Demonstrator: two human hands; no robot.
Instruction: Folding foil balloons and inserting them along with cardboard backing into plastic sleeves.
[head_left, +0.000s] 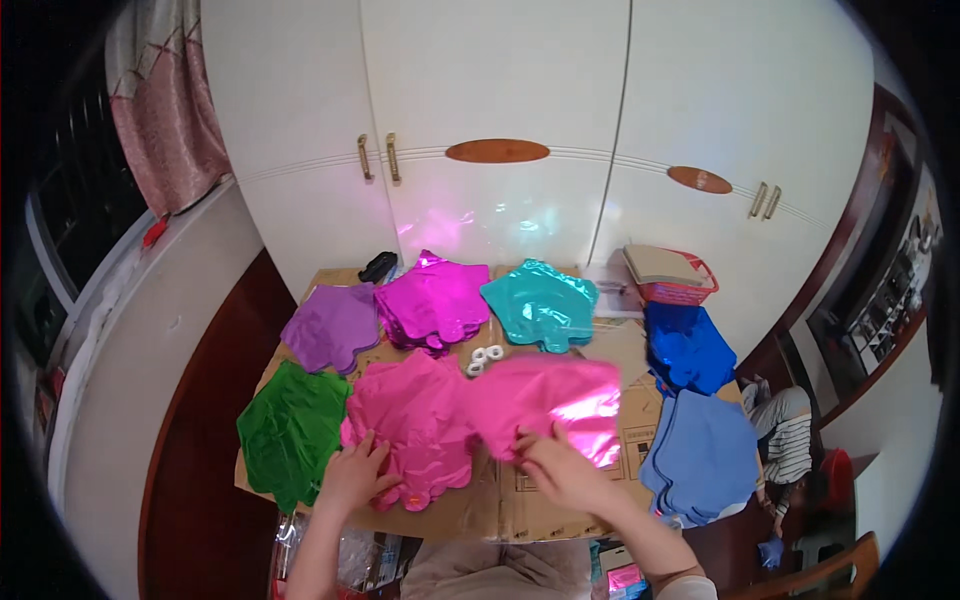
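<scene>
Can't actually read anything from where I'm standing, tbh. Just right of the lifted pink foil sheet [545, 400], the cardboard [520, 505] has some dark print, with more below the sheet along its near edge. Pale marks on the oval plaque [700, 180], up and right of the sheet? Too small.

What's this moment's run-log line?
left hand: on pink pile | right hand: holding pink sheet | green pile: left of pink pile | white rings: beyond both hands
</scene>
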